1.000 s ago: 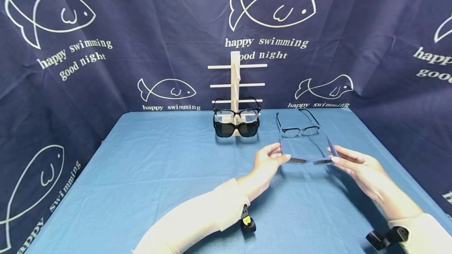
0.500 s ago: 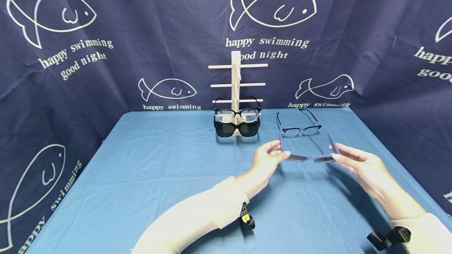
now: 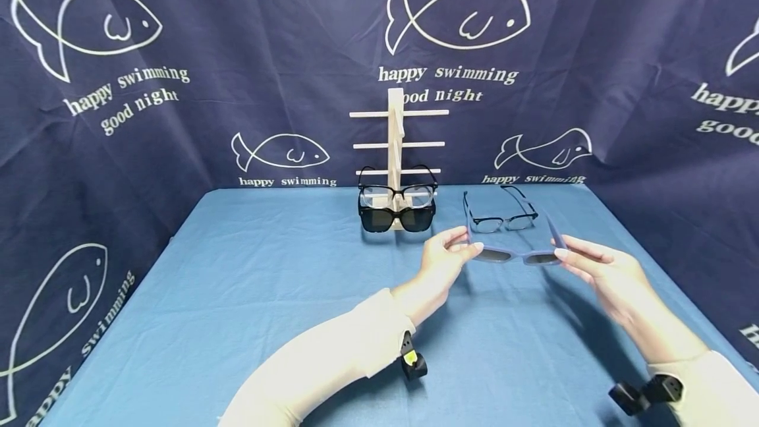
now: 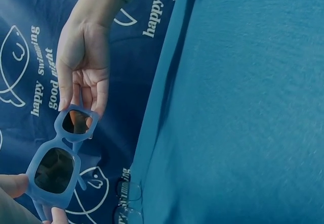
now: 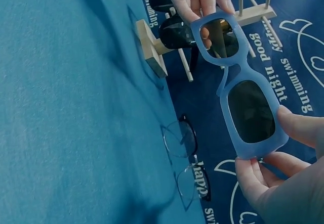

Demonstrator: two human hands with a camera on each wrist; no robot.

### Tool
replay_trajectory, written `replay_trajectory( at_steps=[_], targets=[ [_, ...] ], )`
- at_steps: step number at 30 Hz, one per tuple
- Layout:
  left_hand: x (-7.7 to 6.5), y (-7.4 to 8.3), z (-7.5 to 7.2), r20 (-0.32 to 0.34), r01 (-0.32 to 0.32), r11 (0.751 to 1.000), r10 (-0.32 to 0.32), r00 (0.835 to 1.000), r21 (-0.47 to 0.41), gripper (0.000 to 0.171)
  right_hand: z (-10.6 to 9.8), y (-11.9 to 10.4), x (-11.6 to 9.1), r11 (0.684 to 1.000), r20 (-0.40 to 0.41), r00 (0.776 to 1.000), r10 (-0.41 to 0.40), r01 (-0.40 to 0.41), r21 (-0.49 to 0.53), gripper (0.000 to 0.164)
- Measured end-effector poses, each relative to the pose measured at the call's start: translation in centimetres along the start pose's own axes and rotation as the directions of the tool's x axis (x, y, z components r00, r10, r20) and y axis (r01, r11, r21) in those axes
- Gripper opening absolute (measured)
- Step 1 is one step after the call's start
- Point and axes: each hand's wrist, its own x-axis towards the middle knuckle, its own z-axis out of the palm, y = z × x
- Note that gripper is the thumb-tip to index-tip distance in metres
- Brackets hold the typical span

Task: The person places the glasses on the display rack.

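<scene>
Blue-framed sunglasses (image 3: pixel 517 256) with dark lenses hang above the table, temples spread and pointing away from me. My left hand (image 3: pixel 443 257) pinches the frame's left corner between thumb and fingers. At the other corner, my right hand (image 3: pixel 605 275) pinches the frame by its hinge. In the right wrist view the whole front of the sunglasses (image 5: pixel 238 85) shows, a hand at each end. The left wrist view has the same sunglasses (image 4: pixel 63 153) at lower left. Behind them, clear glasses (image 3: pixel 504 223) with black browlines lie on the table, temples open.
A wooden glasses rack (image 3: pixel 395 130) with several crossbars stands at the back middle. Low on it hang black-framed clear glasses (image 3: pixel 418 195) and, beneath, black sunglasses (image 3: pixel 396 219). Blue cloth (image 3: pixel 284 269) covers the table, and a dark fish-print curtain (image 3: pixel 296 31) rises behind.
Both hands have lifted the blue sunglasses slightly upward and away from me, with a small shift left. The rack and other glasses have stayed put.
</scene>
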Motion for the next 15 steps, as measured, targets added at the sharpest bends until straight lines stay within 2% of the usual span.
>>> replay_trajectory(
  at_steps=[8, 15],
  targets=[
    [0.4, 0.9, -0.2, 0.000, 0.019, 0.999, -0.019, 1.000, 0.046, 0.041, 0.7, -0.5, 0.1, 0.999, -0.021, 0.999, 0.025, -0.024, 0.028, 0.031],
    [0.5, 1.7, -0.7, 0.000, 0.018, 0.997, -0.018, 1.000, 0.076, 0.038, 1.1, -0.9, 0.4, 0.998, 0.006, 1.000, 0.013, -0.013, 0.053, 0.032]
  ],
)
